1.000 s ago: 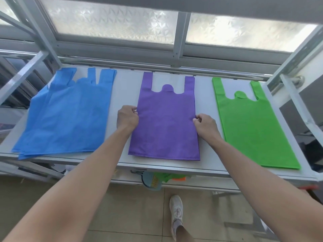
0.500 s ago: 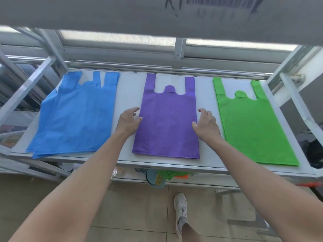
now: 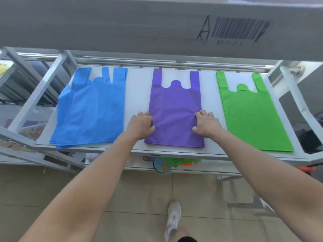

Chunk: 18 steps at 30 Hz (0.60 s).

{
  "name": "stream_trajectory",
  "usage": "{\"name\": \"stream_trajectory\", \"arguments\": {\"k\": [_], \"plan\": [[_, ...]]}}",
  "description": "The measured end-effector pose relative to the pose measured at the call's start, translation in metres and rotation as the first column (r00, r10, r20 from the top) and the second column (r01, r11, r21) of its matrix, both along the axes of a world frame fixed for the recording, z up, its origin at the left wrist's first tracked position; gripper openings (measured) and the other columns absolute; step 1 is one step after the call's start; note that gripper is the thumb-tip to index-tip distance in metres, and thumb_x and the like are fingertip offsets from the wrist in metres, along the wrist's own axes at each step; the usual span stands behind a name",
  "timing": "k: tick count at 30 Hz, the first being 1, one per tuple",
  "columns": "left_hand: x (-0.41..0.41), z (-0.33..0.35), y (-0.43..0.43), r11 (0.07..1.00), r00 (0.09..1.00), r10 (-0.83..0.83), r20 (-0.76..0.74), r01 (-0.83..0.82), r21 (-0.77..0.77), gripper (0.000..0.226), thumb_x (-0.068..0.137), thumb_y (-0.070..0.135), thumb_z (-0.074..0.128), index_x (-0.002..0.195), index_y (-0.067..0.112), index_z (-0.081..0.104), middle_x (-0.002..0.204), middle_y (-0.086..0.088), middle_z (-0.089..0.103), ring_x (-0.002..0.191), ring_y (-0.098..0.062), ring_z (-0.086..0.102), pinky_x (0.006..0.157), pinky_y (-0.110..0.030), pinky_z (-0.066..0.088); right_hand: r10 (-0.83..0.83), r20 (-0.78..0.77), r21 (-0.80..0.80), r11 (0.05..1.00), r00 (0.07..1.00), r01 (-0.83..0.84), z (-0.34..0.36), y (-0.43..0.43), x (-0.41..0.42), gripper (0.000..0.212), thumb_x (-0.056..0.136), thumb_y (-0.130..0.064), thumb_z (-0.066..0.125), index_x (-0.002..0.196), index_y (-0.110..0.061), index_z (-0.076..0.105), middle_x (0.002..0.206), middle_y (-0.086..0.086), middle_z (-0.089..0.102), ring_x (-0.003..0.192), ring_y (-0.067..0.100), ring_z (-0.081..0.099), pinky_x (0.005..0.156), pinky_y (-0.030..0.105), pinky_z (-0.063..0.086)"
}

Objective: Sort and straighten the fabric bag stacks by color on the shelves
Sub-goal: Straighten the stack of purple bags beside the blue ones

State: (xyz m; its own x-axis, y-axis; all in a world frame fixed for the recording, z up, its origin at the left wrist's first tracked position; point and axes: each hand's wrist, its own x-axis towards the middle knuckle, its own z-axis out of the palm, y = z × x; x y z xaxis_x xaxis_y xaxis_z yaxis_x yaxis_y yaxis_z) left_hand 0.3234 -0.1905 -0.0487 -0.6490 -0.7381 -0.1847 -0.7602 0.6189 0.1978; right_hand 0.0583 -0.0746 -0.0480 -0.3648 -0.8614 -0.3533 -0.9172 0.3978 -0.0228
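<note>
Three fabric bag stacks lie flat on the white shelf (image 3: 137,91). The blue stack (image 3: 90,109) at the left is fanned and uneven, its layers offset at the lower left corner. In the middle lies the purple stack (image 3: 174,100), squared up with handles pointing away from me. The green stack (image 3: 250,114) sits at the right, slightly skewed. My left hand (image 3: 141,124) rests on the purple stack's left edge with its thumb on the fabric. My right hand (image 3: 207,124) presses the stack's right edge the same way.
A grey upper shelf beam (image 3: 157,28) with a barcode hangs close overhead. Diagonal metal braces (image 3: 40,95) flank the left and right ends. Below, a lower shelf holds a blue dustpan (image 3: 161,167) and green fabric (image 3: 176,161). My white shoe (image 3: 173,219) stands on the tiled floor.
My hands let go of the purple stack's side edges, lifted open, then came down again on both sides lower on the stack. My head dropped, bringing the upper shelf beam into view.
</note>
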Motion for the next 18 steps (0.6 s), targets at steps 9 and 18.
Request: {"name": "stream_trajectory", "arguments": {"k": [9, 18], "plan": [[-0.104, 0.037, -0.126, 0.978, 0.939, -0.202, 0.280, 0.177, 0.111, 0.156, 0.056, 0.082, 0.081, 0.165, 0.012, -0.005, 0.174, -0.002, -0.011, 0.161, -0.022, -0.008, 0.130, -0.048, 0.011, 0.194, 0.086, -0.022, 0.981, 0.977, -0.193, 0.012, -0.092, -0.066, 0.144, 0.064, -0.093, 0.063, 0.166, -0.012, 0.002, 0.174, 0.004, -0.005, 0.161, 0.021, -0.004, 0.129, 0.047, 0.014], [-0.103, -0.005, -0.161, 0.973, 0.891, -0.201, 0.406, 0.132, 0.192, 0.172, 0.046, 0.082, 0.086, 0.161, 0.019, -0.026, 0.169, 0.006, -0.031, 0.158, -0.014, -0.022, 0.131, -0.047, 0.007, 0.243, 0.052, 0.093, 0.964, 0.969, -0.247, -0.026, -0.106, -0.097, 0.157, 0.051, -0.108, 0.038, 0.162, -0.014, -0.019, 0.171, 0.004, -0.025, 0.159, 0.020, -0.016, 0.130, 0.048, 0.004]]}}
